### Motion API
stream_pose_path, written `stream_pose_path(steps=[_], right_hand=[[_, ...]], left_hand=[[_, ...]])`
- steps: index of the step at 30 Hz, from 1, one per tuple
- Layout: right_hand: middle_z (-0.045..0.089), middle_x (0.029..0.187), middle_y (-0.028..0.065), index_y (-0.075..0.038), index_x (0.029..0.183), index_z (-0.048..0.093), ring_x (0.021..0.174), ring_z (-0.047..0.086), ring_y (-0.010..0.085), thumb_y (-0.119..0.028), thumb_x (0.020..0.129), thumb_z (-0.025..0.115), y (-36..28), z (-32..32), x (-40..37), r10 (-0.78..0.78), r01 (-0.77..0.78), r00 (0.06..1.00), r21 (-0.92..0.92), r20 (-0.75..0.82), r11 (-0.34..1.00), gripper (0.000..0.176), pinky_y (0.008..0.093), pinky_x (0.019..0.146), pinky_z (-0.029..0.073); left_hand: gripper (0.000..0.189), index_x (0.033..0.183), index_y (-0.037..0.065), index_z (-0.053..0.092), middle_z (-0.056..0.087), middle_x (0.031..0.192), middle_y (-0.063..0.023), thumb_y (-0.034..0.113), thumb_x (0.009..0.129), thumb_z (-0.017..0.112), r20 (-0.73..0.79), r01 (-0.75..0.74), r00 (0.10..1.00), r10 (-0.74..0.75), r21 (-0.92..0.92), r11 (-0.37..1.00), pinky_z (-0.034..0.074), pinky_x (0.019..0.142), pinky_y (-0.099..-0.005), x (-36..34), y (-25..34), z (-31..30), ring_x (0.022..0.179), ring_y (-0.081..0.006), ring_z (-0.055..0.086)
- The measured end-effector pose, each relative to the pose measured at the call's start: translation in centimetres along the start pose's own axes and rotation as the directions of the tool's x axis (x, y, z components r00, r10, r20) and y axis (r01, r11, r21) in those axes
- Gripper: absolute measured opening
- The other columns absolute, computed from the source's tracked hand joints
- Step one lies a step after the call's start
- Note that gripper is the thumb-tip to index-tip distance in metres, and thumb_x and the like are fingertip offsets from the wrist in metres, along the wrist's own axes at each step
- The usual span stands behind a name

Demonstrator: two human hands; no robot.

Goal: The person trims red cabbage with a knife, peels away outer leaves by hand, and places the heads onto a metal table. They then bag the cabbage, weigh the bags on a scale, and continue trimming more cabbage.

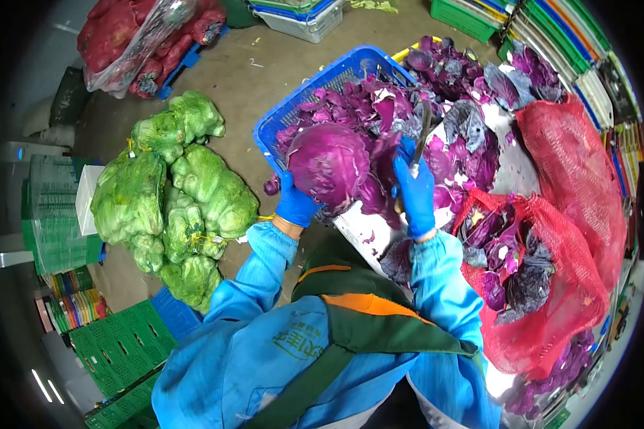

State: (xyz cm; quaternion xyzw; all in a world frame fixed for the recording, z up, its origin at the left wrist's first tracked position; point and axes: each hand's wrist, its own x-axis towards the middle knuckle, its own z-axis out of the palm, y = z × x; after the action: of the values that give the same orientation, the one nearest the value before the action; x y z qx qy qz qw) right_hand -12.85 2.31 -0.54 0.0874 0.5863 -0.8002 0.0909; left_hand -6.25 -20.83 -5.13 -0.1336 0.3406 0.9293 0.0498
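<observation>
A large round red cabbage with smooth purple leaves is held in my left hand, the blue-gloved fingers cupped under its lower left side. My right hand, also in a blue glove, is closed around a knife whose blade points up and away from me. The cabbage overlaps the near side of a blue plastic basket filled with purple leaves. Loose cabbage leaves lie to the right of the knife, on a pale work surface.
At my right, an open red mesh sack holds cabbages and dark outer leaves; a fuller mesh sack lies behind it. Bagged green cabbages sit on the floor at left. Green crates and stacked bins stand around.
</observation>
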Motion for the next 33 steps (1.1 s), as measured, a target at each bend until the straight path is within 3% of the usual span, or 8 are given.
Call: stream_pose_path(steps=[3, 6, 10, 14, 17, 22, 28, 33], right_hand=[[0.044, 0.142, 0.0189, -0.005, 0.148, 0.026, 0.131, 0.043, 0.0252, -0.017, 0.075, 0.078, -2.8, 2.1, -2.1, -0.271, 0.350, 0.889, -0.166, 0.369, 0.922, 0.091, 0.0347, 0.105, 0.038], [0.068, 0.108, 0.0164, -0.007, 0.137, 0.047, 0.096, 0.067, 0.0237, -0.013, 0.077, 0.073, -4.9, 3.7, -3.6, -0.006, 0.220, 0.965, -0.791, 0.263, 0.571, 0.066, 0.0324, 0.080, 0.053], [0.071, 0.087, 0.0078, -0.004, 0.094, 0.071, 0.072, 0.064, 0.0087, -0.012, 0.085, 0.066, -6.2, 0.2, -1.9, 0.055, 0.003, 0.992, -0.447, 0.117, 0.895, 0.013, 0.0264, 0.067, 0.052], [0.069, 0.087, 0.0040, -0.004, 0.116, 0.064, 0.074, 0.062, 0.0077, -0.014, 0.084, 0.069, -6.6, -0.2, -1.9, -0.022, 0.063, 0.990, -0.300, 0.140, 0.952, 0.034, 0.0254, 0.070, 0.052], [0.069, 0.089, 0.0086, -0.005, 0.129, 0.054, 0.076, 0.065, 0.0154, -0.027, 0.074, 0.077, -4.0, 0.2, -2.5, -0.158, 0.358, 0.924, -0.645, 0.348, 0.675, 0.064, 0.0289, 0.072, 0.051], [0.068, 0.098, 0.0179, -0.005, 0.124, 0.058, 0.085, 0.068, 0.0293, -0.023, 0.069, 0.074, -5.6, 0.4, -3.8, 0.033, 0.194, 0.956, -0.710, 0.292, 0.677, 0.059, 0.0386, 0.076, 0.052], [0.067, 0.079, 0.0173, -0.016, 0.100, 0.069, 0.074, 0.066, 0.0357, -0.024, 0.071, 0.068, -4.7, -0.6, -3.3, -0.065, 0.117, 0.992, -0.957, 0.103, 0.266, 0.030, 0.0438, 0.066, 0.052], [0.068, 0.081, 0.0147, -0.016, 0.103, 0.068, 0.073, 0.066, 0.0345, -0.023, 0.077, 0.069, -4.6, -4.3, -1.0, -0.105, 0.093, 0.993, -0.908, 0.054, 0.407, 0.027, 0.0424, 0.065, 0.052]], left_hand=[[0.081, 0.147, 0.013, 0.029, 0.035, 0.149, -0.0115, 0.059, 0.085, 0.055, 0.041, -0.001, 0.999, -0.003, 0.094, 0.996, 0.027, 0.113, -0.0507, 0.8, 0.8, -0.1, 0.135, -0.0320, 0.035], [0.073, 0.145, 0.009, 0.032, 0.040, 0.144, -0.0118, 0.046, 0.088, 0.059, 0.033, 0.020, 0.999, -0.028, 0.201, 0.979, 0.032, 0.111, -0.0456, 0.9, 1.2, 1.1, 0.130, -0.0288, 0.041], [0.064, 0.142, 0.006, 0.037, 0.048, 0.137, -0.0113, 0.029, 0.088, 0.064, 0.024, 0.164, 0.986, -0.166, 0.062, 0.985, 0.041, 0.106, -0.0394, 1.1, 1.8, -0.4, 0.123, -0.0246, 0.050], [0.065, 0.142, 0.005, 0.035, 0.047, 0.138, -0.0113, 0.027, 0.088, 0.064, -0.006, 0.315, 0.949, -0.315, 0.016, 0.949, 0.041, 0.106, -0.0392, 1.4, 1.4, -0.8, 0.124, -0.0247, 0.050], [0.073, 0.144, 0.006, 0.032, 0.046, 0.140, -0.0134, 0.037, 0.087, 0.065, 0.108, 0.256, 0.950, -0.293, 0.265, 0.930, 0.041, 0.106, -0.0436, 0.8, 2.5, 3.1, 0.125, -0.0274, 0.048], [0.074, 0.143, 0.004, 0.033, 0.049, 0.135, -0.0106, 0.026, 0.083, 0.070, 0.128, 0.221, 0.938, -0.323, 0.497, 0.839, 0.042, 0.102, -0.0356, 1.7, 3.1, 3.9, 0.120, -0.0205, 0.050], [0.078, 0.144, 0.004, 0.032, 0.049, 0.135, -0.0106, 0.029, 0.082, 0.072, 0.095, 0.221, 0.924, -0.371, 0.658, 0.720, 0.042, 0.102, -0.0345, 1.4, 3.2, 3.0, 0.120, -0.0196, 0.050], [0.072, 0.145, 0.005, 0.033, 0.046, 0.139, -0.0119, 0.032, 0.087, 0.067, 0.212, 0.391, 0.823, -0.527, 0.462, 0.796, 0.039, 0.107, -0.0386, 1.4, 2.3, 0.7, 0.125, -0.0238, 0.048]])
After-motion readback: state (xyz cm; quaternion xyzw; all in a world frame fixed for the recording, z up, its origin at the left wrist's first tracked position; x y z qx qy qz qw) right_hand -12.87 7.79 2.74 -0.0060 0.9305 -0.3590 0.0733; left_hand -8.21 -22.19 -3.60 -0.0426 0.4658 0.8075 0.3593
